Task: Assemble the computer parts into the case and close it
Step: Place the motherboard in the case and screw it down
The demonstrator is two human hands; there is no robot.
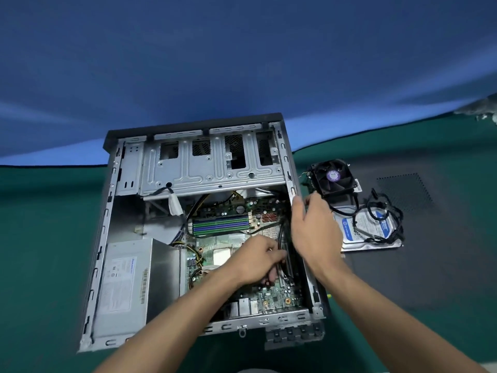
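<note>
fan beside case, hard drive under cables

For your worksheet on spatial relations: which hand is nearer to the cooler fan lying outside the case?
Right. The right hand is at the case's right wall, just beside the fan; the left hand is inside the case.

Under the fingers, the open grey sheet-metal computer case looks dull and brushed. Right of them lie a matt black plastic cooling fan and a shiny silver metal hard drive, on the smooth green-covered bench.
</note>
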